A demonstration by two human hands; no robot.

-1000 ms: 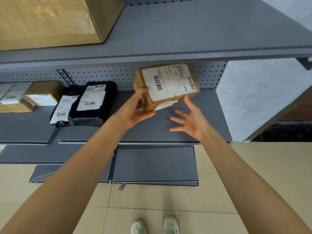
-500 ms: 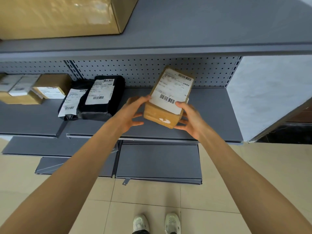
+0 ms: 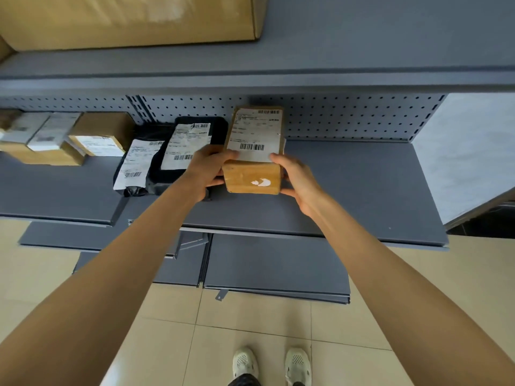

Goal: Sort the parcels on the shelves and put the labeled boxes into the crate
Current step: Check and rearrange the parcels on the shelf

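I'm looking down on a flat grey metal shelf (image 3: 362,190), matt and smooth, with a perforated grey back panel (image 3: 348,115) rising behind it and a second grey metal shelf (image 3: 362,51) overhead. A large tan cardboard carton (image 3: 125,20) sits up there on the left. Below me is a glossy beige tiled floor (image 3: 250,330), where loose grey metal panels (image 3: 278,266) lie flat under the shelf edge, and a pair of white perforated shoes (image 3: 245,363) shows at the bottom. A pale wall (image 3: 468,151) closes the right side.

Now the parcel: the oblong brown cardboard box (image 3: 252,176) is in front of the back panel, over the middle of the shelf, its white barcode label facing up and a torn white scrap on its taped near end. I can't tell whether its far end touches the shelf. My left hand (image 3: 206,168) grips its left side, thumb on the label's edge and fingers curled beneath. My right hand (image 3: 295,176) clasps the right side the same way.

Just left lie two crinkled black plastic mailer bags (image 3: 218,126) with white labels, then small labelled cardboard boxes (image 3: 103,126) stacked further left.
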